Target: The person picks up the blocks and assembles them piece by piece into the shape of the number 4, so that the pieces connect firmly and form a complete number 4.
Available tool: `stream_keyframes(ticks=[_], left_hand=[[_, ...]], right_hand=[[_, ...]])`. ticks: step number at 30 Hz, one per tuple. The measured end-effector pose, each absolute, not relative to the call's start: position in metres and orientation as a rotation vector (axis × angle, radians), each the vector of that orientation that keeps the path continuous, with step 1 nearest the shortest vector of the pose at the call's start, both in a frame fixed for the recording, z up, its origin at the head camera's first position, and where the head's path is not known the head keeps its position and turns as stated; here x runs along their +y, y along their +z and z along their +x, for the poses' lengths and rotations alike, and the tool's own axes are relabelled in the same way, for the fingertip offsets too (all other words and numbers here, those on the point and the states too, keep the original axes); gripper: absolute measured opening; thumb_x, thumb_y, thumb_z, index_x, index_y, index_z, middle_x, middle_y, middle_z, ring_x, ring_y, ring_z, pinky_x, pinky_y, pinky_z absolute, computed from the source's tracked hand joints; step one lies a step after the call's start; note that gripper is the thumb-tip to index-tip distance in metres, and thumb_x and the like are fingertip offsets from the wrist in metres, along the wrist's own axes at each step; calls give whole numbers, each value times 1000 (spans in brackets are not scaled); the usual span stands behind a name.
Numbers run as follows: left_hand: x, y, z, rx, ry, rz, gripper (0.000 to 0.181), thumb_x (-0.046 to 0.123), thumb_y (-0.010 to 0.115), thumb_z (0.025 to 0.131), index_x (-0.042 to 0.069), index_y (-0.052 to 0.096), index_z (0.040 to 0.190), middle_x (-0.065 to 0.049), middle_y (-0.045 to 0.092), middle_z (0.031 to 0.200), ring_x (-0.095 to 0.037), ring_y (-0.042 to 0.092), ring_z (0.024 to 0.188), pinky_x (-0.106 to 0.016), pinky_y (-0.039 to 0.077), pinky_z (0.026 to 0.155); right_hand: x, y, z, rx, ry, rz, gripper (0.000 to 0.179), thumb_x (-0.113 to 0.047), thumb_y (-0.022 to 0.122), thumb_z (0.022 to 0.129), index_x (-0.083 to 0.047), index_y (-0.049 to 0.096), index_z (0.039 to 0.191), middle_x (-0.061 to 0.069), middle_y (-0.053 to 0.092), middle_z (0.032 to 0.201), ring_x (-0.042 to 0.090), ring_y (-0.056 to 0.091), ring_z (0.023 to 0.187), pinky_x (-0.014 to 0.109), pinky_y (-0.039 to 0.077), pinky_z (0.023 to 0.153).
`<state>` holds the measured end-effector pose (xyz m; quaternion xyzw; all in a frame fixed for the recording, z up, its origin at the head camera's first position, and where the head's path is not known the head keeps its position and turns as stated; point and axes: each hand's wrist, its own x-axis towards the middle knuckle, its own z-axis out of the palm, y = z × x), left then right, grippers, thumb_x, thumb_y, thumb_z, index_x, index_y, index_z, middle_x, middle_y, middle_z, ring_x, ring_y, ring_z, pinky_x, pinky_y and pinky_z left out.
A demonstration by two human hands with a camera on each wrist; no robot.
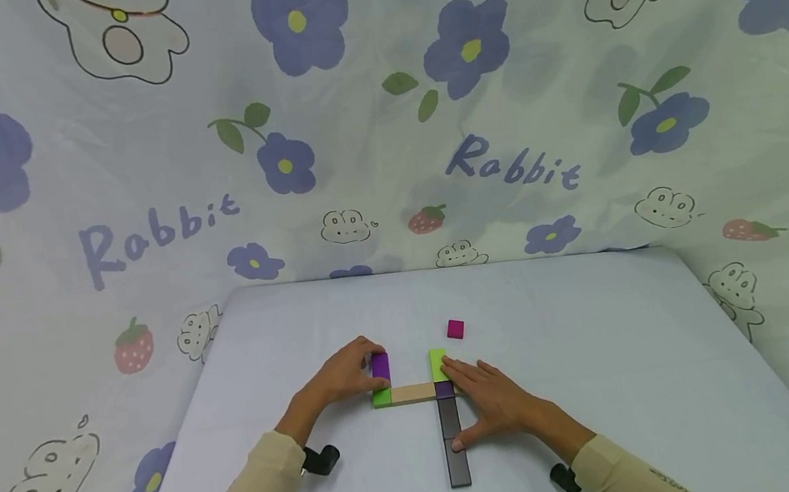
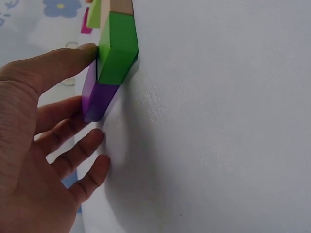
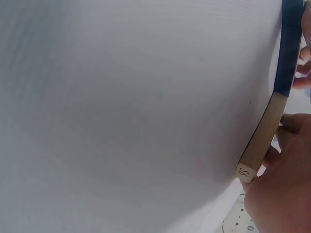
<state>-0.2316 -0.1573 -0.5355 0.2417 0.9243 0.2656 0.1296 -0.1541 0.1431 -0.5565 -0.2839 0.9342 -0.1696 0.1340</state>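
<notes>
My left hand point(image 1: 343, 375) pinches a purple block point(image 1: 379, 366) between thumb and fingers. The purple block stands end to end with a green block point(image 1: 382, 400), which the left thumb also meets in the left wrist view. From the green block a plain wooden block point(image 1: 413, 395) runs right to a dark purple block point(image 1: 444, 390). My right hand point(image 1: 503, 403) lies extended beside this joint; its fingertips touch a yellow-green block point(image 1: 437, 360) above, its thumb the dark grey blocks point(image 1: 458, 464) below. The right palm hides part of a wooden block on that side.
A magenta cube point(image 1: 455, 329) lies apart, beyond the yellow-green block. All the blocks rest on a white table point(image 1: 585, 312). Behind it hangs a cloth point(image 1: 361, 116) printed with flowers and rabbits.
</notes>
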Motion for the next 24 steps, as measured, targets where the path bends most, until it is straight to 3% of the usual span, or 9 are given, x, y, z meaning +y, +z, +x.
stream_keyframes(ticks=[24], left_hand=[[-157,-536,-225,2720,741,709,60,33,85,82,5,65,131,-7,61,123,-18,57,100,-40,53,91]], right_hand=[[144,-558,-153,2727,-481,-843,126,-80,73,68,-13,23,162,4,19,168,23,19,153,52,17,121]])
